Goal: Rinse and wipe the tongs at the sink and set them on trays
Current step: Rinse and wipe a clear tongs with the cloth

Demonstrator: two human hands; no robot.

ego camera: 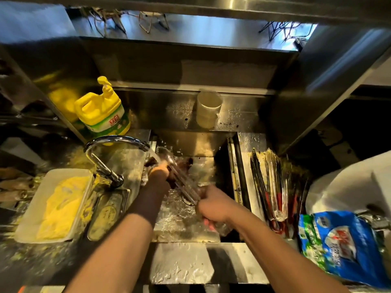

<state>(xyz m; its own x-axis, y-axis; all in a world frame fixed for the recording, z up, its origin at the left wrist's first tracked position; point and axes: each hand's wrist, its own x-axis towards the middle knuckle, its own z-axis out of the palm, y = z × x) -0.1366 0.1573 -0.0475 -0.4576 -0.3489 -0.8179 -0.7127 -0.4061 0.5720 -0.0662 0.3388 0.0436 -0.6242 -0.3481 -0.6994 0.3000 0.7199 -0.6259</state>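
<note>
1. Rinsing in progress: one pair of clear plastic tongs (179, 176) held over the sink basin (186, 216), tips under the stream from the chrome faucet (118, 142) at the basin's left rear corner.
2. Grip: right hand (213, 206) curled round the tongs' handle end; left hand (160, 169) at the tip end, seemingly rubbing with a dark cloth (182, 166); blur hides whether its fingers pinch.
3. Risk: wet, slick plastic could slip from either hand into the basin.
4. Risk: splash from the stream could reach the waiting tongs pile (273, 187) on the right-hand ledge, or the blue detergent bag (342, 246) at the counter's right front corner.
5. Risk: yellow residue on the left counter could re-soil cleaned tongs set down there.
6. Count: tongs in hand, one; tongs in pile, several, number not readable.
7. Count: yellow pump bottle (103, 111), one; white tray (27, 216) with yellow cloth, one; faucet, one; translucent cup (208, 108) at the rear ledge, one.
</note>
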